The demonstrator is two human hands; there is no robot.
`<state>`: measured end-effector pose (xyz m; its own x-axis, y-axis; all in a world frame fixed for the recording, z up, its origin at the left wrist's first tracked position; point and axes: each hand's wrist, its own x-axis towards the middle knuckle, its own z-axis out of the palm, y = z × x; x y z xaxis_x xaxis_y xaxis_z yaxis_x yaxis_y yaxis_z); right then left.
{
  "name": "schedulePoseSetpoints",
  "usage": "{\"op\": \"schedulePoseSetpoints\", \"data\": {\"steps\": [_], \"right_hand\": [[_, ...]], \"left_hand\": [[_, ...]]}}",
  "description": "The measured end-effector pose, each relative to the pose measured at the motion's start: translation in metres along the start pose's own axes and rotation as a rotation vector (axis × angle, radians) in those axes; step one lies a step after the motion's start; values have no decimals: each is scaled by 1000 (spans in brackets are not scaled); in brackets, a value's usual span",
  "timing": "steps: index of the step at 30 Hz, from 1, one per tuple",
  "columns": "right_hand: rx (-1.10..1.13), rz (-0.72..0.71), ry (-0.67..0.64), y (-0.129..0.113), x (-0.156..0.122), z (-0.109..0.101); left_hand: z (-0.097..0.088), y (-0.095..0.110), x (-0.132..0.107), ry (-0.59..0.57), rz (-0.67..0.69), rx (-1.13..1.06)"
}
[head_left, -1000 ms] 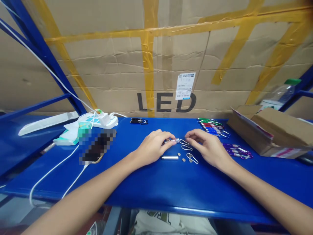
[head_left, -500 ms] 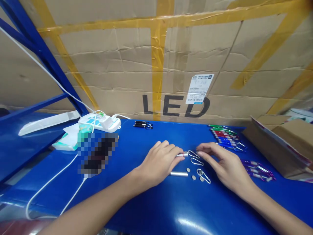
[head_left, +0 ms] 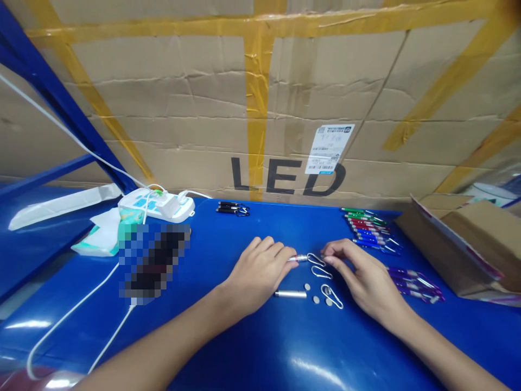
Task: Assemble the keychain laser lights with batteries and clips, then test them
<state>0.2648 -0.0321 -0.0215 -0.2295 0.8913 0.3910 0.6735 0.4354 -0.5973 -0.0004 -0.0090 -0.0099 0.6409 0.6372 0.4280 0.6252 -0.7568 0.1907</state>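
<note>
My left hand [head_left: 260, 271] is closed around a small silver penlight [head_left: 300, 258], whose end shows past the thumb and forefinger. A silver carabiner clip [head_left: 316, 259] lies at that end, with another carabiner [head_left: 321, 272] just below it. My right hand [head_left: 362, 271] pinches thumb and forefinger together beside the first clip; what is between the fingertips is too small to make out. Below the hands lie a loose silver tube [head_left: 291, 294], several button cells [head_left: 316, 300] and a third carabiner [head_left: 334, 298].
Green, red and blue penlights [head_left: 368, 231] lie in rows at the right, purple ones [head_left: 419, 285] nearer. An open cardboard box [head_left: 448, 255] stands beyond them. Black penlights [head_left: 232, 208] lie at the back. A power strip [head_left: 179, 209], tissue pack [head_left: 100, 233] and blurred-out phone [head_left: 157, 263] with cable are left.
The view has shifted a little, so most things appear farther left. My hands keep nearly the same hold and place over the table.
</note>
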Motion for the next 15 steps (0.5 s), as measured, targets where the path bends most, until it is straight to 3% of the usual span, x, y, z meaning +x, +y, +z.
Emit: {"op": "schedulePoseSetpoints", "data": {"steps": [4,15], "right_hand": [[-14,-73,23,-1,2,0],[-67,-89,73,4,12,1]], "left_hand": [[-2,2,0,-31,-11,-32],[-10,1,3,-112,-105,2]]}}
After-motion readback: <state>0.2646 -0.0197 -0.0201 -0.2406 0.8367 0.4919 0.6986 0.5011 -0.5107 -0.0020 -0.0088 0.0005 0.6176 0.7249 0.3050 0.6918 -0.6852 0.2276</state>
